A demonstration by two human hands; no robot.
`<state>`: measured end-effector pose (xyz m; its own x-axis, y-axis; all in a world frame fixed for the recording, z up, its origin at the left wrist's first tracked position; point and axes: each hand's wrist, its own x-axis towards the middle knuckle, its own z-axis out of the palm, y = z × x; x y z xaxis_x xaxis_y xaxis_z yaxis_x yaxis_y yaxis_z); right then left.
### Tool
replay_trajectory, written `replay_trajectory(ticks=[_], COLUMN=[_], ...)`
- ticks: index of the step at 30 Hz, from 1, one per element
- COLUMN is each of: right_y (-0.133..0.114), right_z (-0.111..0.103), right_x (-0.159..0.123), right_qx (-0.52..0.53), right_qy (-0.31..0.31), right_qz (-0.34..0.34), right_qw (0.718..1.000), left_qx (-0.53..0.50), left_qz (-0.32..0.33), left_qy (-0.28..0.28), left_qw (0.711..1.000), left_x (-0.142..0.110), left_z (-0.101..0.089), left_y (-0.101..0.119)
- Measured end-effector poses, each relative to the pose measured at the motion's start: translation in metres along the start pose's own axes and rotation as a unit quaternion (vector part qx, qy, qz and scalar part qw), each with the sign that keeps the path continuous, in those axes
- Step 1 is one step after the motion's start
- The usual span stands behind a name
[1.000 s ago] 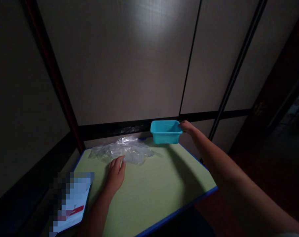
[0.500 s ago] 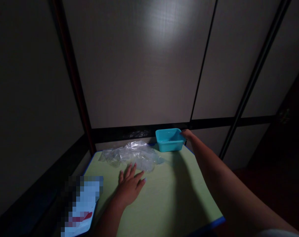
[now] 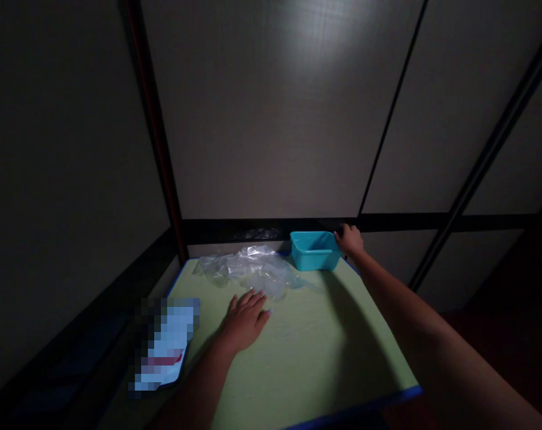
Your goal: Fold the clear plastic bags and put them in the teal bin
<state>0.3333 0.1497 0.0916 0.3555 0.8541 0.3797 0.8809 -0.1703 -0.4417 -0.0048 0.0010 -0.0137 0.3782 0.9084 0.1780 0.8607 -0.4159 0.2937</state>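
Note:
A small turquoise plastic tub (image 3: 314, 251) stands at the far right corner of a light green table (image 3: 297, 358). My right hand (image 3: 350, 240) reaches out to it, fingers curled against the tub's right rim. A heap of crumpled clear plastic bags (image 3: 253, 270) lies at the table's far edge, left of the tub. My left hand (image 3: 246, 316) lies flat on the table just in front of the bags, fingers stretched out, holding nothing.
A phone with a lit, blurred screen (image 3: 163, 349) lies at the table's left edge. Pale wall panels with dark frames (image 3: 271, 227) close off the far side. The room is dim; dark floor shows to the right of the table.
The view has swung left and the tub now rests on the table corner, having come down from slightly higher. My left hand shifted right and spread flat near the bags.

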Motion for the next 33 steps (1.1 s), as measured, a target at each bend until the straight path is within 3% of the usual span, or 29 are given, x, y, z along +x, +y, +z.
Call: replay_trajectory(ticks=[2, 4, 6, 8, 10, 12, 14, 18, 23, 26, 30, 33], right_y=[-0.013, -0.031, -0.050, -0.069, -0.084, -0.093, -0.095, -0.086, -0.082, -0.081, -0.075, -0.077], right_z=[-0.005, -0.005, 0.005, 0.022, 0.044, 0.065, 0.081, 0.095, 0.093, 0.083, 0.060, 0.045], right_x=[-0.024, -0.058, -0.097, -0.135, -0.165, -0.181, -0.184, -0.175, -0.172, -0.167, -0.163, -0.168], right_qx=[-0.020, 0.000, 0.033, 0.057, 0.051, 0.034, 0.023, 0.010, 0.058, 0.118, 0.236, 0.325], right_qy=[0.083, 0.133, 0.156, 0.127, 0.046, -0.029, -0.102, -0.160, -0.150, -0.093, 0.031, 0.055], right_qz=[-0.137, -0.262, -0.321, -0.359, -0.376, -0.335, -0.278, -0.274, -0.269, -0.274, -0.294, -0.338], right_qw=[0.987, 0.956, 0.934, 0.923, 0.924, 0.941, 0.955, 0.948, 0.950, 0.950, 0.926, 0.881], left_qx=[0.008, 0.019, 0.031, 0.026, 0.019, 0.016, 0.017, 0.018, -0.049, -0.147, -0.386, -0.496], left_qz=[-0.003, -0.001, 0.015, 0.021, 0.027, 0.035, 0.045, 0.066, 0.068, 0.065, -0.007, -0.064], left_qy=[0.010, 0.012, 0.011, 0.014, 0.016, 0.018, 0.019, 0.021, 0.030, 0.083, 0.157, 0.151], left_qw=[1.000, 1.000, 0.999, 0.999, 0.999, 0.999, 0.999, 0.997, 0.996, 0.984, 0.909, 0.853], left_x=[0.001, 0.005, 0.010, 0.015, 0.019, 0.021, 0.022, 0.020, 0.015, 0.016, 0.022, 0.024], left_z=[0.002, 0.003, 0.004, 0.004, 0.005, 0.006, 0.006, 0.007, 0.008, 0.006, 0.001, -0.001], left_y=[0.001, 0.002, 0.004, 0.004, 0.003, 0.000, -0.004, -0.009, -0.010, -0.010, -0.008, -0.003])
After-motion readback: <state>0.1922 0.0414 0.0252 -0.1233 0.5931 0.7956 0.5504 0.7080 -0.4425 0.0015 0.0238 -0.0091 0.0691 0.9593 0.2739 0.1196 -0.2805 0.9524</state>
